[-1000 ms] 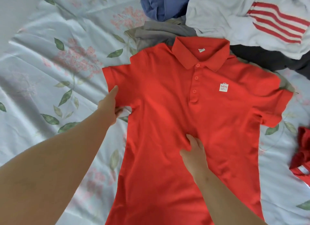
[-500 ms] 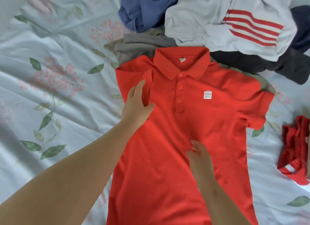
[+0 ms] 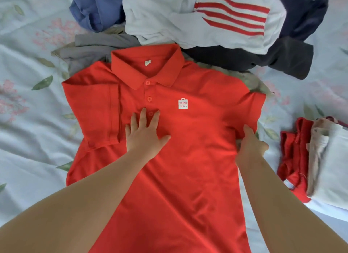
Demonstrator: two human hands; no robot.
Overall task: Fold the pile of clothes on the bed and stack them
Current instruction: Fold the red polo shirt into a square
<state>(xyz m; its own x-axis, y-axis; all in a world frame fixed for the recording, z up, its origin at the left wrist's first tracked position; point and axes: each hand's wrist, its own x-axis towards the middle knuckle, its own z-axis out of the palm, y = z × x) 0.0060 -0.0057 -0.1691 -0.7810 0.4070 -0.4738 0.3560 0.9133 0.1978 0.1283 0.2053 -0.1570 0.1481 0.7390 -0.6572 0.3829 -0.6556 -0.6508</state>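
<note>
Now my left hand (image 3: 146,136) lies flat with its fingers (image 3: 143,115) spread wide, pressing the chest of the red polo (image 3: 188,168) just below the lowest button. My right hand (image 3: 249,149) is out to the side of it, at the underarm of the unfolded sleeve (image 3: 252,109). It seems to pinch the cloth there between thumb and fingers, though the tips are hidden. On the other side of my left fingers, the other sleeve (image 3: 101,113) already lies folded in over the body.

I judge the job is to match it. I want the left palm firm as an anchor so the front doesn't creep. The sleeve should be lifted rather than dragged, and its crease laid parallel to the first, leaving the collar (image 3: 146,64) centred.

Beyond my fingertips the unfolded pile (image 3: 197,22) lies against the collar and shoulders, so I must not snag it. Past my right hand, apart from the shirt, the folded stack (image 3: 323,158) waits on the bed (image 3: 28,139).
</note>
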